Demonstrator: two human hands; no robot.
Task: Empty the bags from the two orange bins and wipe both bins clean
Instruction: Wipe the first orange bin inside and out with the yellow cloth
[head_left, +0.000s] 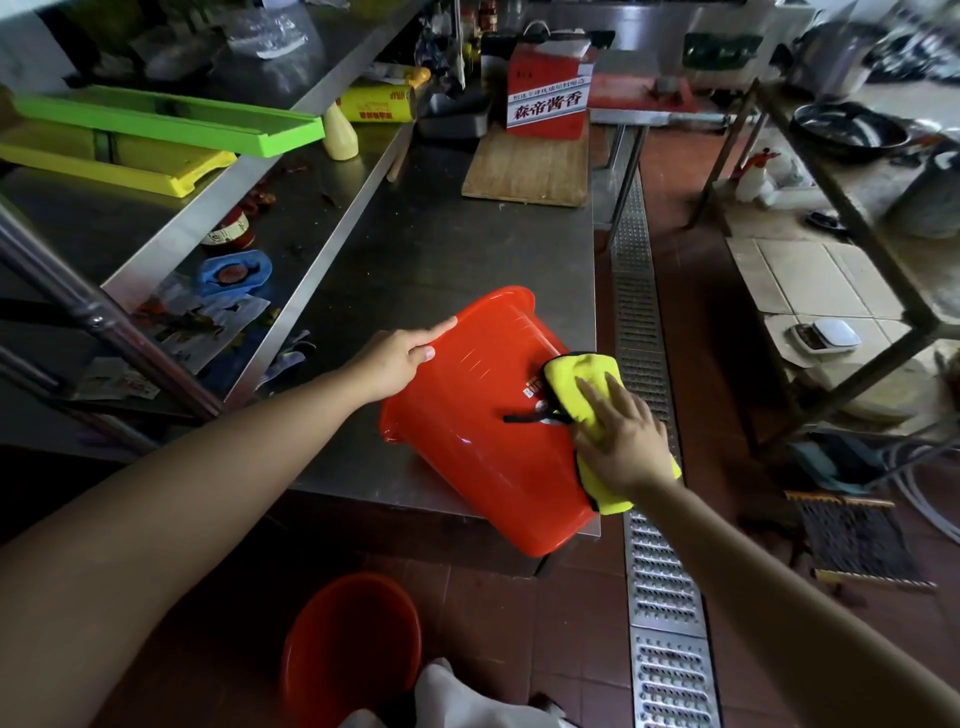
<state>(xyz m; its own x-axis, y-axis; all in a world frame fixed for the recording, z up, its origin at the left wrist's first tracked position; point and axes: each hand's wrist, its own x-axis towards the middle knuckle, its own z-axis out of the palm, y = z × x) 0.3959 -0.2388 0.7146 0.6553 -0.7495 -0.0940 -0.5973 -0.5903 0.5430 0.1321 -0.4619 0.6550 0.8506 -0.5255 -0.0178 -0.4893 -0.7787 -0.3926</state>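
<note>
- An orange bin (483, 415) lay on its side at the near corner of the steel table (441, 249), its base end jutting past the table's near edge.
- The left hand (400, 353) rested on the bin's upper side wall, fingers stretched out flat, steadying it.
- The right hand (621, 436) pressed a yellow cloth (576, 384) flat against the bin's right side, fingers straight and spread over the fabric.
- The cloth's black edging trailed across the label on the bin's wall.
- A second orange bin (350, 649) stood upright on the floor below the table's near edge.
- A wooden board (524, 166) and a red carton (548, 91) sat at the table's far end.
</note>
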